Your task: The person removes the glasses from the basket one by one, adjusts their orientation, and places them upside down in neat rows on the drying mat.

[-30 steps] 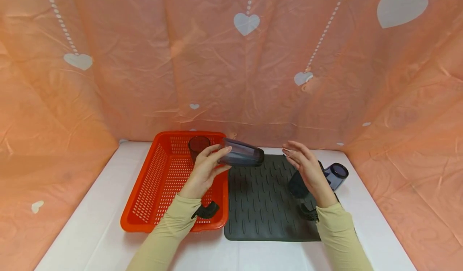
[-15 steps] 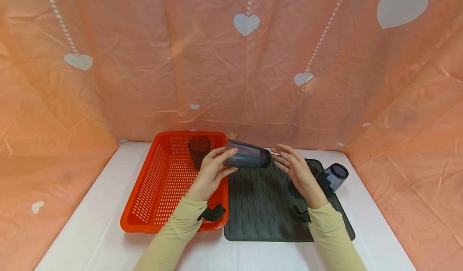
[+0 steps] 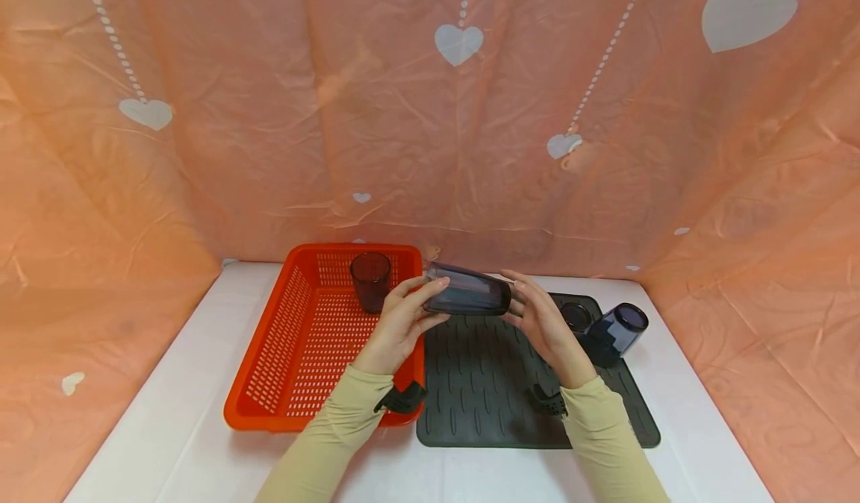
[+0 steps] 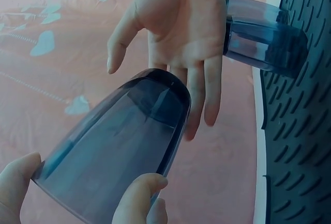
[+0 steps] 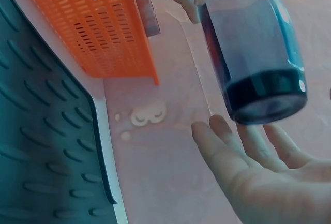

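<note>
My left hand [image 3: 402, 320] grips a bluish-grey clear drinking glass [image 3: 470, 292] near its rim, thumb on one side and fingers on the other. The glass lies almost level in the air, its thick base turned toward my right hand [image 3: 547, 333]. In the right wrist view, the right fingers [image 5: 256, 144] are extended just below the base of the glass. The left wrist view has the right palm [image 4: 189, 27] facing the glass, thumb spread away from it, fingertips partly hidden behind the base.
Another glass [image 3: 371, 286] stands in the orange plastic basket [image 3: 258, 369] on the left. Beside the basket lies a dark ribbed mat [image 3: 484, 406]. At its back right, an upside-down glass [image 3: 621, 327] stands next to a second one [image 3: 575, 315], partly hidden by the right hand.
The left hand has carried the glass rightward, from the basket's edge to over the mat. My right hand has moved left until its fingers meet the base in view.
</note>
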Available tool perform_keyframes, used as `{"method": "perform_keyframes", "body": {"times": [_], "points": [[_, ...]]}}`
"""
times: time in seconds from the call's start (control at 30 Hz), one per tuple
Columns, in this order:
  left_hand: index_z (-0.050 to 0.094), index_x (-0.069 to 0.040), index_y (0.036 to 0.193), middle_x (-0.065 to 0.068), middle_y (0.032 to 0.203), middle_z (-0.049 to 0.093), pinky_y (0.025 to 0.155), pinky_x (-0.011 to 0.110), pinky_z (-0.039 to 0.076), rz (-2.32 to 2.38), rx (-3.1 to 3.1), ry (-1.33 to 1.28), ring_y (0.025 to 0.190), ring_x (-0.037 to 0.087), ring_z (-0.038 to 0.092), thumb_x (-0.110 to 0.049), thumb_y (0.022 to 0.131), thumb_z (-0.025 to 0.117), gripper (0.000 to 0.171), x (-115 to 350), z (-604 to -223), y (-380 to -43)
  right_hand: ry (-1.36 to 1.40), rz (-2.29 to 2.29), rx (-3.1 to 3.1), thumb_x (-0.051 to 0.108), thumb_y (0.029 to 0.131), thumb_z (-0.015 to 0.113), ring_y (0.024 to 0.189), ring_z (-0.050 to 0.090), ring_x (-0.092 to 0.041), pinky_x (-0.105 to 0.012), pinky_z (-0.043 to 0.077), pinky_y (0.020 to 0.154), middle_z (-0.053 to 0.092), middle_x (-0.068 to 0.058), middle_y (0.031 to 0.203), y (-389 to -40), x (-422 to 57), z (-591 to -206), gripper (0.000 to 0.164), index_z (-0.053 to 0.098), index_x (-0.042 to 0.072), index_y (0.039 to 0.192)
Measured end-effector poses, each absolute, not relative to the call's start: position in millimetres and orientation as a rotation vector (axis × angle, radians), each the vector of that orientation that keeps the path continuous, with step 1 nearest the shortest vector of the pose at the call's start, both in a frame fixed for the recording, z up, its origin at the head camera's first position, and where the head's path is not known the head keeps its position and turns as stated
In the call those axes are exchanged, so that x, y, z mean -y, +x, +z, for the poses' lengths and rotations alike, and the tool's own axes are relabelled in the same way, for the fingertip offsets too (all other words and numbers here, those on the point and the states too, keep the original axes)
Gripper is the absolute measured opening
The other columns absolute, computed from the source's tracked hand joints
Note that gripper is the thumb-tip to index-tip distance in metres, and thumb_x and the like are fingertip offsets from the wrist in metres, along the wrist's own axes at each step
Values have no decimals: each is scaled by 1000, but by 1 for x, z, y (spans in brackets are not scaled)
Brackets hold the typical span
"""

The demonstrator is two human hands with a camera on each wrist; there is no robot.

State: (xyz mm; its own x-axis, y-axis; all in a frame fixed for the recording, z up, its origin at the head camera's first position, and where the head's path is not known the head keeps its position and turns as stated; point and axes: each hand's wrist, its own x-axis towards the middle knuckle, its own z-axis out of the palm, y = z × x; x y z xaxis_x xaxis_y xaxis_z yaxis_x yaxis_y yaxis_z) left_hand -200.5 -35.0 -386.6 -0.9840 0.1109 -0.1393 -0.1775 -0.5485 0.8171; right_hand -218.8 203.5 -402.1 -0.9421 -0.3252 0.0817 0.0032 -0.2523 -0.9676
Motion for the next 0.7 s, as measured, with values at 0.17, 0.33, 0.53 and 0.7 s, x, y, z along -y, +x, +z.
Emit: {"method": "perform_keyframes", "body": {"times": [0.17, 0.33, 0.53, 0.7], "points": [[39, -1, 133, 10, 107, 57, 83, 44, 53, 2616, -1388, -110, 77, 19, 58, -16, 86, 73, 60, 33, -387, -200, -399, -2277, -1786, 31, 104, 40, 115, 54, -27, -46, 42, 96, 37, -14, 142, -218, -198, -403, 45, 39, 12, 145], [38, -1, 132, 10, 106, 58, 84, 44, 53, 2617, -1380, -101, 77, 20, 59, -17, 86, 73, 60, 33, -388, -200, -379, -2279, -1785, 28, 102, 45, 118, 51, -28, -51, 39, 99, 35, -14, 143, -218, -195, -405, 48, 37, 10, 145], [38, -2, 132, 13, 107, 59, 82, 43, 54, 2610, -1399, -103, 79, 20, 62, -17, 86, 73, 60, 32, -388, -200, -375, -2265, -1805, 12, 98, 56, 118, 49, -24, -47, 43, 96, 35, -13, 141, -219, -192, -408, 52, 35, 6, 145], [39, -1, 129, 14, 106, 60, 81, 42, 54, 2616, -1388, -97, 79, 21, 64, -16, 86, 72, 56, 32, -389, -199, -390, -2236, -1855, 3, 92, 63, 122, 41, -27, -38, 47, 92, 36, -12, 139, -219, -189, -413, 56, 39, 9, 142]]}}
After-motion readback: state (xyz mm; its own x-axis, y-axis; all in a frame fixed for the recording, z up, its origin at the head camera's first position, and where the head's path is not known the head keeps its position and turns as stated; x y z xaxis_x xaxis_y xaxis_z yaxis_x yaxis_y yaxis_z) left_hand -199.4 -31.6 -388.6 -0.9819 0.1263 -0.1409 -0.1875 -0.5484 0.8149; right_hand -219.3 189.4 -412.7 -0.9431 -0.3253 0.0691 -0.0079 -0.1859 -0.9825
